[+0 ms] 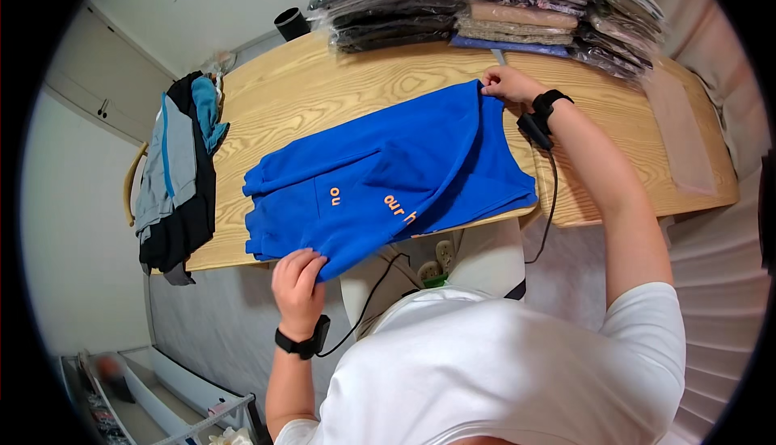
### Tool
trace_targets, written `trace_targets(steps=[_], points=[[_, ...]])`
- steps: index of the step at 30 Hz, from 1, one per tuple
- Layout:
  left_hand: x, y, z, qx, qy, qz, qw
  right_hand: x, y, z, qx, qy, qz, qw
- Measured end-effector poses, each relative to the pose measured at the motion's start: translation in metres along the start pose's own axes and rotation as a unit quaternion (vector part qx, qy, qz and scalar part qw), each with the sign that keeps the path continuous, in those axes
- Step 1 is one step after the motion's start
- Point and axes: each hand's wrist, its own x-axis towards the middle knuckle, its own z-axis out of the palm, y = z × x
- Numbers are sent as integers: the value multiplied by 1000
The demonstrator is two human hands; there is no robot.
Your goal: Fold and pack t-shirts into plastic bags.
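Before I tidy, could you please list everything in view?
Garment: one, blue, on table
Table: one, pale wood, centre
Bagged clothes: three stacks, mixed colours, table's far side
Loose clothes: several; grey, black, teal; table's left
Flat sheet: one, pinkish, table's right end
Cylindrical container: one, black, beyond table
Curtain: one, pale, right
Open containers: some, whitish, lower left
Shoes: two, pale, below table
Wrist straps: two, black, on wrists
Cables: two, black, from wrists
Shirt: one, white, worn
Left hand: one, garment's near edge
Right hand: one, garment's far corner
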Motion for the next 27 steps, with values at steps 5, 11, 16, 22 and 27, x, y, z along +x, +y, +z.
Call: trace_targets(steps=[5,11,16,22,27], points=[[34,47,-64,-118,4,149,982,-6,-1,0,-11,2,-10,1000],[65,75,-83,-217,-133,207,945,-6,-3,2,4,5,-3,1000],[78,76,-58,-223,-188,140,946,-13,-5,-4,86,-25,-20,996],[83,73,-56,-286,-169,102,938,-17,-7,-2,100,-77,-27,992],[77,70,-65,-390,-124,102,907,-13,-6,-3,96,-93,-9,991]])
